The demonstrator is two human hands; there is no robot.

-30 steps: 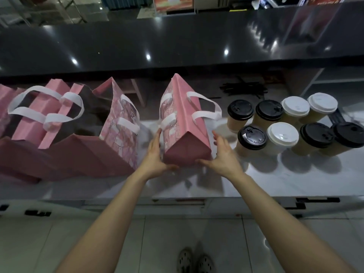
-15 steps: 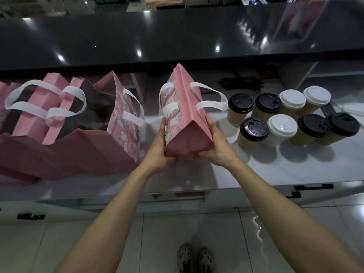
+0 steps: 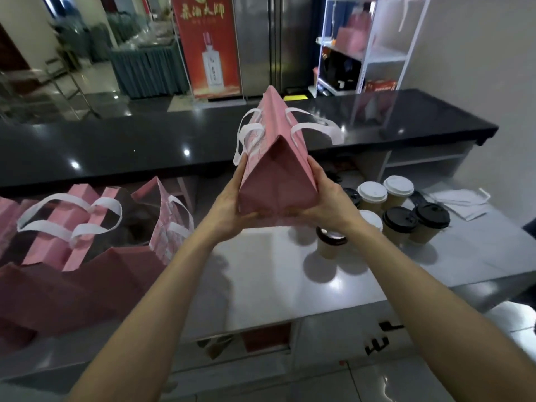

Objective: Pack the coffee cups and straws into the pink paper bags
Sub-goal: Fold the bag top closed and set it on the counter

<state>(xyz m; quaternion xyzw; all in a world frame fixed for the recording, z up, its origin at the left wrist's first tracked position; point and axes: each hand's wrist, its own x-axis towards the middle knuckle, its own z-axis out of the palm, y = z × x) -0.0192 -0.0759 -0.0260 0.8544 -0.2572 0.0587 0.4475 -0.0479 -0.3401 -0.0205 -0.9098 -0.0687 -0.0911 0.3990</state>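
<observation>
Clearly, in the head view, the step in hand is the handling of one pink paper bag (image 3: 278,169), which is raised off the grey worktop (image 3: 261,280) and held between both hands with its folded base turned toward the camera and its white handles (image 3: 313,126) pointing away toward the black counter (image 3: 145,140). The left hand (image 3: 229,207) presses its palm and fingers against the bag's left side, thumb hooked under the near bottom edge; the right hand (image 3: 327,204) does the same on the right side, so both hands are clamped on the bag from opposite sides. Whether the bag has anything in it cannot be told, since its mouth faces away and looks pinched flat. My judgement is that this bag is being carried or opened out for packing, and that packing of the cups has hardly begun for it. The next move likely calls for standing it upright on the worktop with the mouth spread, then reaching right. The lidded coffee cups (image 3: 406,216), black and white lids mixed, stand on the worktop just right of and below the right hand, some hidden behind that wrist. Other pink paper bags (image 3: 87,227) stand open at the left. No straws can be made out with certainty.
</observation>
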